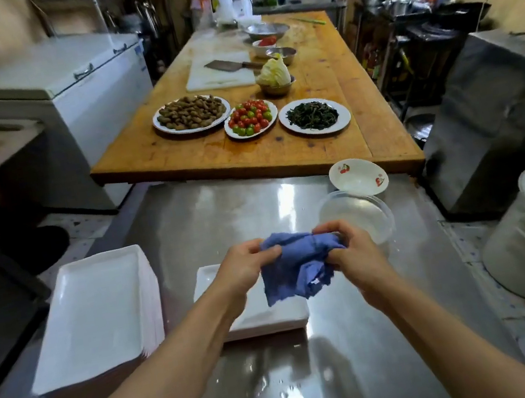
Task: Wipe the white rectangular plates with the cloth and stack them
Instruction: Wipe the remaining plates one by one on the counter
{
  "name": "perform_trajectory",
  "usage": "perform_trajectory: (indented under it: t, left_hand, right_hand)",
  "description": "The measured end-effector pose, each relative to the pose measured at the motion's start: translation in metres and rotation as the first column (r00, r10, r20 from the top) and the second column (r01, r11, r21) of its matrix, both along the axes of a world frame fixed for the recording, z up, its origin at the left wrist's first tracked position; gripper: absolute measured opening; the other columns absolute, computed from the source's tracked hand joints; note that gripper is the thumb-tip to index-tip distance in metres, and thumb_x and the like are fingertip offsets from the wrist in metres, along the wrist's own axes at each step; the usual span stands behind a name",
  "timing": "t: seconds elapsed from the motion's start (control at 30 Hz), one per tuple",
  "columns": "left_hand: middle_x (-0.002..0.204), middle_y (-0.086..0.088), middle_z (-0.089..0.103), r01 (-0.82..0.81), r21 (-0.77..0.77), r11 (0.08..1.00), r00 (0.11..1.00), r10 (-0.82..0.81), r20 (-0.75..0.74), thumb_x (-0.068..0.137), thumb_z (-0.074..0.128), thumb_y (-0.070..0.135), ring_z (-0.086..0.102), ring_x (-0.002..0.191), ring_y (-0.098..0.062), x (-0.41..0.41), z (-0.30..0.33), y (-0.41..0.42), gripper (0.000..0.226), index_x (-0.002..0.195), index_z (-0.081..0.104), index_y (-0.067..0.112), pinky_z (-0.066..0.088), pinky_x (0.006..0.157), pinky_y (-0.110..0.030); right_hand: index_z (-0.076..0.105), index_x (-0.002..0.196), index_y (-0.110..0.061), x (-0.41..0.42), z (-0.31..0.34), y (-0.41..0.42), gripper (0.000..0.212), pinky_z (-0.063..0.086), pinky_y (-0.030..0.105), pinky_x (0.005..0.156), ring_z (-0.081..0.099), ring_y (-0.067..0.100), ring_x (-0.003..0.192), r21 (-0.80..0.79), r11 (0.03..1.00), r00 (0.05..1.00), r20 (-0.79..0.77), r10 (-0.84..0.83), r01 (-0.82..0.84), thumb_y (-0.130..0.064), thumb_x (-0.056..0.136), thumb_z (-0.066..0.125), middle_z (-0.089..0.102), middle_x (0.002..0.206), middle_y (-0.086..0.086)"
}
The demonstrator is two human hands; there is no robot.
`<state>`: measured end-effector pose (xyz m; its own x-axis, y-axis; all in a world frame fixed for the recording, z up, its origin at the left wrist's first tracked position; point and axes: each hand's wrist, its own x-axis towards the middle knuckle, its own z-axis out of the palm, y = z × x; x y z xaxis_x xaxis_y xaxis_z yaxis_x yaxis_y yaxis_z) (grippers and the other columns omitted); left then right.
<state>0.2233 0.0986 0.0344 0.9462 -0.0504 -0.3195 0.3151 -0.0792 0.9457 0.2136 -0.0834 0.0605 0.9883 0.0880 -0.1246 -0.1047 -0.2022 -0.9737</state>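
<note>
Two hands, left hand [244, 266] and right hand [353, 249], pinch a bunched blue cloth [297, 267] between them, above a white plate [273, 315] mid-counter [223, 219].

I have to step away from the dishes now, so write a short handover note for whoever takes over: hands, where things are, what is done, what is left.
Left hand and right hand both grip the bunched blue cloth, held in the air above the steel table.
Under the cloth lies a low stack of white plates; on the left stands a taller stack.
The cloth touches no plate at this moment.
Which stack is already wiped cannot be told from the view.
Left: wipe the remaining plates and stack them together.
</note>
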Motion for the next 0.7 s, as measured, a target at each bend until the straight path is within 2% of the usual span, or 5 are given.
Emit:
perform_trajectory:
  t: [0.13,0.23,0.37,0.6,0.7]
  left_hand:
    - [0.077,-0.001,0.063,-0.115,0.051,0.992,0.975,0.103,0.198,0.092,0.056,0.014,0.059,0.067,-0.013,-0.023,0.017,0.033,0.013,0.082,0.057,0.021,0.044,0.050,-0.018]
    - [0.065,0.006,0.057,-0.079,0.165,0.983,0.924,0.010,0.381,0.090,0.059,0.017,0.053,0.058,-0.003,-0.039,0.034,0.050,0.017,0.077,0.051,0.023,0.040,0.049,-0.011]
    - [0.063,0.010,0.050,-0.151,0.374,0.915,0.856,-0.068,0.512,0.089,0.060,0.019,0.052,0.054,0.006,-0.053,0.047,0.064,0.026,0.072,0.044,0.028,0.036,0.046,-0.005]
    - [0.082,-0.006,0.063,-0.157,-0.053,0.986,0.986,0.160,0.055,0.093,0.056,0.023,0.060,0.070,-0.017,-0.062,0.042,0.077,0.012,0.096,0.058,0.011,0.047,0.059,-0.027]
    - [0.089,-0.012,0.065,-0.130,-0.211,0.969,0.991,0.126,-0.034,0.094,0.055,0.021,0.063,0.078,-0.023,-0.064,0.043,0.074,0.024,0.111,0.058,0.005,0.051,0.067,-0.033]
  right_hand:
    - [0.045,0.126,-0.020,-0.019,-0.006,0.028,0.054,0.051,0.039,0.091,0.064,0.024,0.101,0.209,0.972,0.964,-0.215,0.156,-0.110,0.002,0.080,0.062,0.062,0.112,0.009]
    - [0.040,0.131,-0.024,-0.034,-0.007,0.050,0.076,0.047,0.023,0.083,0.061,0.016,0.108,0.236,0.959,0.951,-0.225,0.213,-0.158,-0.020,0.066,0.080,0.060,0.120,0.003]
    - [0.047,0.125,-0.008,-0.048,-0.013,0.073,0.054,0.050,0.031,0.088,0.063,0.025,0.090,0.279,0.960,0.968,-0.246,0.046,0.026,0.009,0.077,0.066,0.065,0.104,0.018]
    - [0.037,0.133,-0.037,-0.052,-0.008,0.078,0.052,0.032,0.043,0.108,0.052,0.026,0.119,0.460,0.887,0.957,-0.272,0.103,0.035,-0.023,0.088,0.059,0.056,0.114,0.003]
    - [0.030,0.144,-0.022,-0.052,-0.014,0.088,0.077,0.034,0.048,0.109,0.051,0.032,0.123,0.546,0.837,0.893,-0.356,0.274,-0.039,-0.042,0.077,0.063,0.050,0.133,0.015]
